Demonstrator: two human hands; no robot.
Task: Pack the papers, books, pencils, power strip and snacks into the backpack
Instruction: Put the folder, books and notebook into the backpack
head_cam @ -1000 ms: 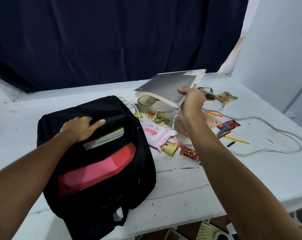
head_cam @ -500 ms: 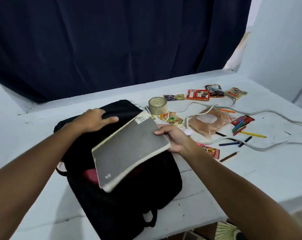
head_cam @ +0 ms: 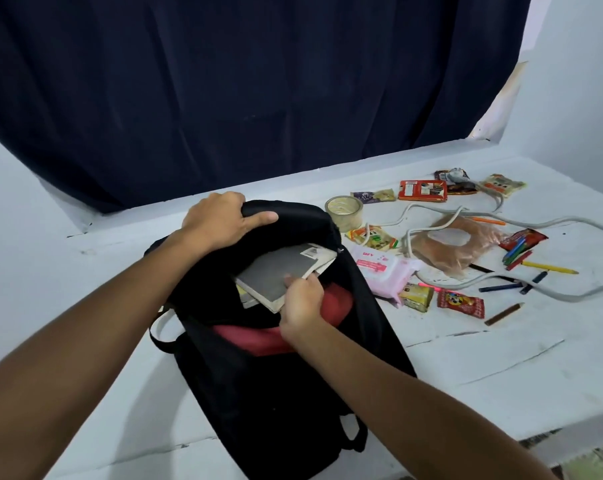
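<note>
The right hand point(head_cam: 301, 301) has its grip on the near corner of the grey book point(head_cam: 279, 270): the thumb lies on the cover and the fingers curl under the edge. From this grip the book goes away and to the left, half inside the open mouth of the black backpack point(head_cam: 275, 393), on top of other pale books or papers already in there. A red lining shows just below the hand.

The left hand point(head_cam: 220, 218) has its grip clenched on the top edge of the backpack, fingers curled over the black fabric, and it holds the opening up. The backpack lies on the white bench point(head_cam: 483, 358).

To the right of the backpack, the pink pack point(head_cam: 384, 270) touches its side. Near it are small snacks point(head_cam: 461, 303), and a tape roll point(head_cam: 344, 208) stands farther back. The grey cable point(head_cam: 552, 292) of the power strip loops across the bench, over a brown plastic bag point(head_cam: 462, 247). Pencils point(head_cam: 549, 268) and crayons lie scattered at the right, well apart from both hands. More snack packets are at the far edge, below the dark curtain point(head_cam: 258, 81).
</note>
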